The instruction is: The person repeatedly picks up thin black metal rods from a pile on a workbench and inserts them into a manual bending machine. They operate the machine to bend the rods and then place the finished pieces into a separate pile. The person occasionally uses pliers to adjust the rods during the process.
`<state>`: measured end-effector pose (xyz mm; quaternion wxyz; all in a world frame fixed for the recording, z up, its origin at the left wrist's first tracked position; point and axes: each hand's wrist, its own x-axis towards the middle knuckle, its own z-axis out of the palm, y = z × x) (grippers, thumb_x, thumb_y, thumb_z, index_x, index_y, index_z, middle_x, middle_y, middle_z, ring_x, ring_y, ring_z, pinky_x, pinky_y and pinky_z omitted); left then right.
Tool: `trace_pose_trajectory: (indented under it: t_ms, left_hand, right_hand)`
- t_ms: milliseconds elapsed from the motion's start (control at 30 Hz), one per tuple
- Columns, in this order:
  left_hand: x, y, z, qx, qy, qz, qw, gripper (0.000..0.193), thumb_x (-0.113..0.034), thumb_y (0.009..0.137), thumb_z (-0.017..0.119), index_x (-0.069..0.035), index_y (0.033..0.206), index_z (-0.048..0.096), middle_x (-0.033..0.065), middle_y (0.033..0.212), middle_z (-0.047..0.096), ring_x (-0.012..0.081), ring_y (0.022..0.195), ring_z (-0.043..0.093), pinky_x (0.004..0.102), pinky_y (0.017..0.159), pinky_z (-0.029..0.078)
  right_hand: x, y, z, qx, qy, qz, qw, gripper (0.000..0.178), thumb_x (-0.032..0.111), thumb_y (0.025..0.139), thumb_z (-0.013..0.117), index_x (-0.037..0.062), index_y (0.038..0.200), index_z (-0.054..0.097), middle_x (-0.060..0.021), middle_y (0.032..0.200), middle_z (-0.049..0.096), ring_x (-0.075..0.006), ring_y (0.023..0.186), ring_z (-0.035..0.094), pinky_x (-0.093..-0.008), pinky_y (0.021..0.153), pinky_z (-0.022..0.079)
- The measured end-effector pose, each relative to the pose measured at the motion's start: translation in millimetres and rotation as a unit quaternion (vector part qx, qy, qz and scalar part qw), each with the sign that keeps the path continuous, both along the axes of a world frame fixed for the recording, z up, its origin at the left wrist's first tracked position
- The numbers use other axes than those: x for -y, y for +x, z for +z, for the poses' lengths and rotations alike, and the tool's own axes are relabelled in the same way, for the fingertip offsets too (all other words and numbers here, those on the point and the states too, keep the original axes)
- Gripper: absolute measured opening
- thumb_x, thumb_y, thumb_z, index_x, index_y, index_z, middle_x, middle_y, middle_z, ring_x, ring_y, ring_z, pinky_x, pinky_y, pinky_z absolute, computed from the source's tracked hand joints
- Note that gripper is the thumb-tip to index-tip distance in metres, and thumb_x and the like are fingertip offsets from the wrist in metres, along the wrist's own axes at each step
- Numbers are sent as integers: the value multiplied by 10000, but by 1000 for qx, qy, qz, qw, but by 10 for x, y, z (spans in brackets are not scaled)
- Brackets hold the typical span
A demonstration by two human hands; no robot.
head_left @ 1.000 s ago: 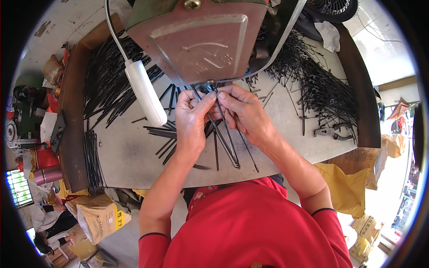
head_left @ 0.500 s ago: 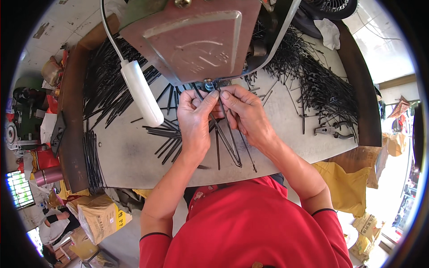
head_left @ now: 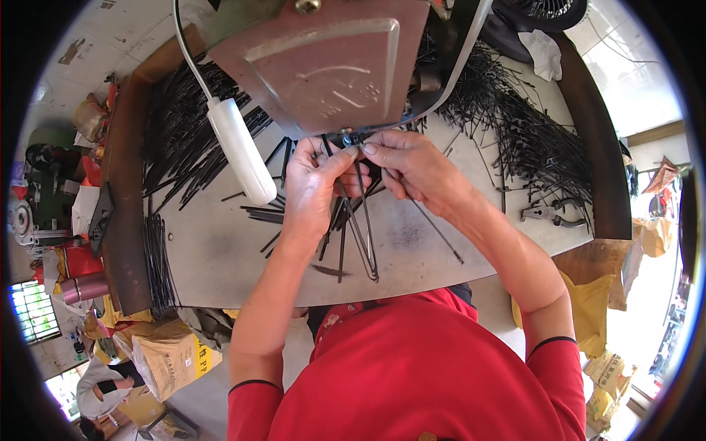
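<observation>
Both my hands are at the lower end of a reddish-brown machine head (head_left: 323, 70), close to its small metal tip (head_left: 348, 138). My left hand (head_left: 307, 187) is closed around a few thin black rods (head_left: 359, 239), whose ends hang toward me over the table. Thumb and fingers of my right hand (head_left: 430, 173) pinch a single thin black rod (head_left: 441, 237), which slants down to the right. The fingertips of both hands nearly meet under the machine, and the rods' upper ends are hidden there. More black rods (head_left: 265, 214) lie beside my left wrist.
A white tube lamp (head_left: 241, 151) on a flexible neck hangs left of the machine. Piles of black rods cover the back left (head_left: 176, 140) and back right (head_left: 529, 140). Pliers (head_left: 551, 213) lie at the right. Raised brown boards (head_left: 125, 206) edge the table (head_left: 213, 272).
My right hand has moved slightly right, and its rod has swung outward, away from the others. The rods in my left hand have shifted left at their lower ends.
</observation>
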<state>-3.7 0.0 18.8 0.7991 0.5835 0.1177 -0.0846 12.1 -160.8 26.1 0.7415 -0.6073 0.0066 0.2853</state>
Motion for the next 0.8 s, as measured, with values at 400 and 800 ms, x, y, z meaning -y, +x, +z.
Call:
trace_pose_trajectory:
  t_ms: [400, 800]
  left_hand:
    - [-11, -167, 161, 26, 43, 24, 998, 195, -89, 833, 656, -62, 868, 466, 87, 704, 619, 144, 557, 598, 231, 494, 456]
    - [-1702, -758, 447, 2, 388, 70, 919, 242, -116, 831, 655, -42, 1026, 533, 86, 871, 643, 128, 669, 601, 238, 608, 451]
  right_hand:
    - [-139, -217, -24, -8, 68, -62, 996, 207, 206, 949, 514, 16, 973, 595, -10, 623, 536, -47, 407, 417, -202, 322, 253]
    - [439, -523, -151, 298, -314, -103, 895, 208, 242, 896, 595, 49, 966, 622, -132, 703, 644, -237, 517, 621, -359, 489, 498]
